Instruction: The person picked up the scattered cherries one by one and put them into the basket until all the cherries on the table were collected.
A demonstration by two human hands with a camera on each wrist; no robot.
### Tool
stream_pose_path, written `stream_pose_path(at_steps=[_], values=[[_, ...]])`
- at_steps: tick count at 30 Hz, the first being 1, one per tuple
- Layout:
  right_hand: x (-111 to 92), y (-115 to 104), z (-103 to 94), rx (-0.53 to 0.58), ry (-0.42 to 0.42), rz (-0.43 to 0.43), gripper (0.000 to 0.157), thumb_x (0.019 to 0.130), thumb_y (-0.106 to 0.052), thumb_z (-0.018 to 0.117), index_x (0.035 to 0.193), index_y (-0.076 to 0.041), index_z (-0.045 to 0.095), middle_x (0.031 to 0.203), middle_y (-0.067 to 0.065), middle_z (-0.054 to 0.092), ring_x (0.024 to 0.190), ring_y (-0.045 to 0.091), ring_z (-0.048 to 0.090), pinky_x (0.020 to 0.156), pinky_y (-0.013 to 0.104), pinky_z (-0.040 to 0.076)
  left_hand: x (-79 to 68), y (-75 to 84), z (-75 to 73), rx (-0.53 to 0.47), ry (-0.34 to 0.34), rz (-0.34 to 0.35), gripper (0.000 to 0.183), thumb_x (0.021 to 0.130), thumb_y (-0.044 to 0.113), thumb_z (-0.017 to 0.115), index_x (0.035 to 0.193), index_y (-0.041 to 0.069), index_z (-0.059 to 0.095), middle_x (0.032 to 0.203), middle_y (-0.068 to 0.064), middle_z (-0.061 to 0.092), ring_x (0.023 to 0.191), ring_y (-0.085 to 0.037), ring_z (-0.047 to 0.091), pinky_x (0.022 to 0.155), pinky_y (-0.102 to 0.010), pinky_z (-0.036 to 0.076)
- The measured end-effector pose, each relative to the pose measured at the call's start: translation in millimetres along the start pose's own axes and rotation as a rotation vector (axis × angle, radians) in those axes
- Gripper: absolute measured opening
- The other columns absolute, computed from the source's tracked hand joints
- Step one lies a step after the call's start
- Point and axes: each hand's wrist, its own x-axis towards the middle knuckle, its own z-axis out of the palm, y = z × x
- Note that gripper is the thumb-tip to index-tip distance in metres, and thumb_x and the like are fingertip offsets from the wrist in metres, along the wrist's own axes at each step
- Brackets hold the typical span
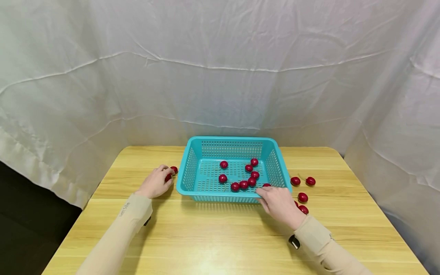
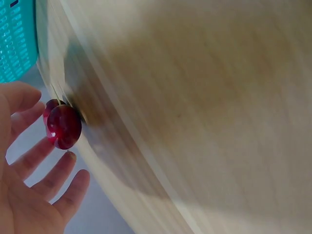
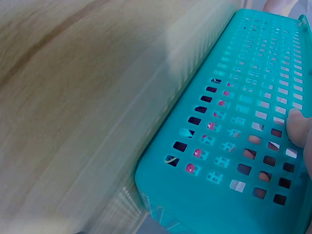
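A turquoise plastic basket (image 1: 232,194) with slotted walls stands on the wooden table, several red cherries (image 1: 222,178) spread over its floor. My right hand (image 1: 279,203) grips its near rim toward the right corner, thumb outside the wall and fingers inside, seen through the slots in the right wrist view. To the left of the basket, my left hand (image 1: 159,182) reaches over two cherries on the table. In the left wrist view its fingers (image 2: 51,178) are spread loosely around the nearer cherry (image 2: 64,126); the other cherry (image 1: 174,169) lies just behind it.
Right of the basket, several more cherries (image 1: 303,197) lie on the table (image 1: 213,236), some partly hidden by the right hand. A pale cloth curtain (image 1: 233,95) hangs behind the table and along its sides.
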Motion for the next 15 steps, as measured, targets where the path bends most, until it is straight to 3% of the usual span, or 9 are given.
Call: stream_pose_path(at_steps=[15], values=[[0.4, -0.5, -0.4, 0.005, 0.005, 0.001, 0.027, 0.079, -0.021, 0.084, 0.076, -0.02, 0.057, 0.065, -0.006, 0.065, 0.053, 0.013, 0.06, 0.041, 0.017, 0.027, -0.9, -6.7, -4.8, 0.01, -0.084, 0.0, 0.028, 0.091, 0.015, 0.065, 0.117, 0.005, 0.066, 0.118, -0.019, 0.063, 0.1, -0.037, 0.064, 0.093, -0.055, 0.054]])
